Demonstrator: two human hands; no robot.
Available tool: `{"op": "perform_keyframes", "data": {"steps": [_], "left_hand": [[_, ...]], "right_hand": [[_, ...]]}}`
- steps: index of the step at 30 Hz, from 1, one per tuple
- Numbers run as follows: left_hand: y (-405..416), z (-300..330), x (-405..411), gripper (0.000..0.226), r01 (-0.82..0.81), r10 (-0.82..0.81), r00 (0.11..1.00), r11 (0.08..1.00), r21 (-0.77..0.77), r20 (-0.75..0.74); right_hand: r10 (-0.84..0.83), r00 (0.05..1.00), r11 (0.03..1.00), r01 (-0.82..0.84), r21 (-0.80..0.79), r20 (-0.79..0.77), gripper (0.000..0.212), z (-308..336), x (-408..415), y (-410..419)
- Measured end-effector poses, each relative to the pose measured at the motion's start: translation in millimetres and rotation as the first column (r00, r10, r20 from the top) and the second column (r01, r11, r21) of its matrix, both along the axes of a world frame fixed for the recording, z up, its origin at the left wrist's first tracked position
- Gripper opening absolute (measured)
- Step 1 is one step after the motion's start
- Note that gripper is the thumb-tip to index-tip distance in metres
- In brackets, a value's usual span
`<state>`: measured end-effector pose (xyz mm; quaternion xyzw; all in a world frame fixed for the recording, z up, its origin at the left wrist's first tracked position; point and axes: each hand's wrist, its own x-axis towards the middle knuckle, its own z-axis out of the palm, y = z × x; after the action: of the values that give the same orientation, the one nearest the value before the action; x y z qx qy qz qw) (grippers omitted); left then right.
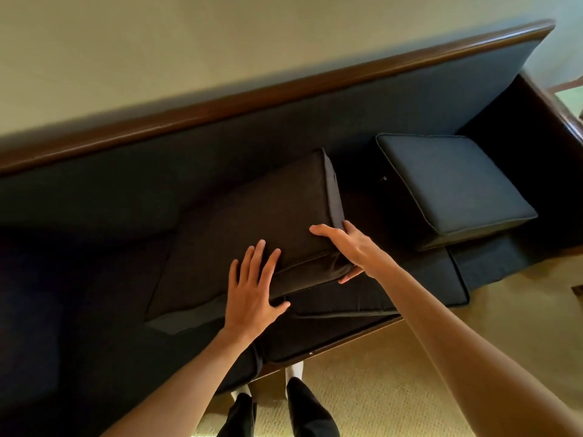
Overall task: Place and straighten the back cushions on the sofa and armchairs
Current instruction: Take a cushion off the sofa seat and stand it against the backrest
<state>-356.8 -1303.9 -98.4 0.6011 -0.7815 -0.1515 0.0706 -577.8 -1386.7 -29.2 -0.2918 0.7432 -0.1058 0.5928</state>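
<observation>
From the head camera, a dark sofa (132,184) runs along a pale wall (189,52), its upholstered back topped by a brown wooden rail (284,86).

A dark back cushion (252,222) lies flat and skewed across the middle of the seat, one long edge towards the sofa's front edge and its far corner reaching towards the backrest without standing against it.

The left hand (252,288) lies on the cushion's near long edge, palm down, fingers straight and spread apart, thumb out to the side.

The right hand (345,247) grips the cushion's near right corner: thumb on the top face, fingers curled round the end and under it, their tips showing below the corner.

A second cushion (454,184) sits near the right end of the seat, tilted, its far edge close to the backrest, apart from the first cushion.

The seat cushion (378,298) beneath ends at the sofa's front edge.

Below that edge is a tan carpet (378,389) and the person's legs in dark trousers (303,411).
</observation>
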Motion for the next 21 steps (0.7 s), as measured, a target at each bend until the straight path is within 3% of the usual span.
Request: {"op": "perform_keyframes", "data": {"steps": [3, 5, 6, 7, 9, 10, 12, 14, 16, 21], "left_hand": [[-12, 20, 17, 0.129, -0.126, 0.125, 0.992, 0.992, -0.020, -0.014], [-26, 35, 27, 0.124, -0.220, 0.217, 0.971, 0.975, -0.022, -0.100], [-33, 42, 33, 0.120, -0.258, 0.252, 0.956, 0.966, -0.026, -0.149], [-40, 50, 41, 0.116, -0.284, 0.274, 0.944, 0.958, -0.028, -0.185], [-50, 62, 58, 0.110, -0.293, 0.279, 0.934, 0.956, -0.028, -0.223], [-53, 67, 66, 0.109, -0.281, 0.269, 0.934, 0.959, -0.021, -0.234], [-56, 75, 82, 0.107, -0.240, 0.233, 0.940, 0.971, 0.000, -0.250], [-56, 80, 99, 0.105, -0.208, 0.203, 0.942, 0.978, 0.011, -0.267], [-56, 82, 118, 0.104, -0.197, 0.193, 0.936, 0.980, 0.014, -0.296], [-35, 75, 161, 0.113, -0.262, 0.228, 0.925, 0.962, -0.076, -0.303]], "right_hand": [[-0.006, 1.000, 0.996, 0.007, -0.094, 0.015, 0.076, 30, 18, -11], [-0.068, 0.992, 0.962, 0.092, -0.257, 0.102, 0.039, 41, 22, -11], [-0.035, 0.995, 0.920, 0.068, -0.387, 0.092, 0.038, 41, 22, -10], [0.050, 0.998, 0.853, -0.030, -0.521, 0.024, 0.045, 43, 22, -8], [0.280, 0.895, 0.632, -0.444, -0.635, -0.347, 0.066, 41, 20, -11], [0.360, 0.765, 0.516, -0.640, -0.569, -0.534, 0.082, 40, 23, -16], [0.404, 0.582, 0.349, -0.811, -0.469, -0.706, 0.114, 43, 36, -30], [0.461, 0.480, 0.165, -0.873, -0.460, -0.746, 0.131, 54, 57, -47], [0.534, 0.399, 0.034, -0.891, -0.453, -0.745, 0.126, 65, 79, -60], [0.581, 0.456, 0.006, -0.831, -0.556, -0.674, 0.097, 79, 121, -71]]}}
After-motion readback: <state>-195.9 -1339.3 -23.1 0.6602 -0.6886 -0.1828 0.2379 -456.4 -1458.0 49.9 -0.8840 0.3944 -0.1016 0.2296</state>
